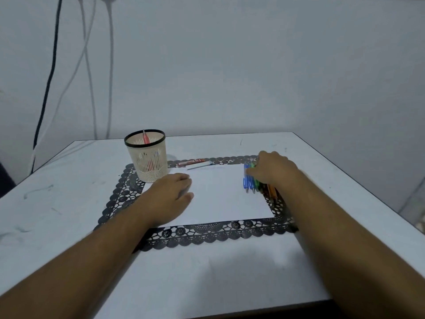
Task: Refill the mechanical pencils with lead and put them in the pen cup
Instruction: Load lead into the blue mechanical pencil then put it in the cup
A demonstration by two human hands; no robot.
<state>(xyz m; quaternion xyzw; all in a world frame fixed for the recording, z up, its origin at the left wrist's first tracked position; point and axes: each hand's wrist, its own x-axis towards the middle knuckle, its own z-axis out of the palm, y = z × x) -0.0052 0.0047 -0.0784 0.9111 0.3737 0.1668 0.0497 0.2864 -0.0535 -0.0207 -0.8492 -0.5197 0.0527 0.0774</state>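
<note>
Meanwhile, the right hand point(273, 169) lay over a row of mechanical pencils point(249, 180) at the right edge of a white sheet of paper point(218, 194). Blue, green and orange barrels showed beneath and beside it, lying side by side with their tips toward the person. The hand was blurred, and its fingers curved down onto the pencils, but whether its grip had closed on any one of them could not be told.

The left hand point(172, 192) rested palm-down on the left part of the paper, fingers straight and loosely together, its grip holding nothing. Just beyond it stood the pen cup point(148, 157), a cream mesh holder with a dark rim, upright on the left far corner of a black lace placemat point(207, 233). One red pencil point(145, 137) stood inside the cup, leaning against the far wall.

The paper lay on the placemat, and the placemat on a pale bench point(69, 215) marked with scuffs. At the far edge of the paper, right of the cup, lay a red lead case point(190, 162), with a thin pale tube point(200, 166) just in front of it. Behind the bench, black and white cables point(53, 65) hung down a grey wall.
</note>
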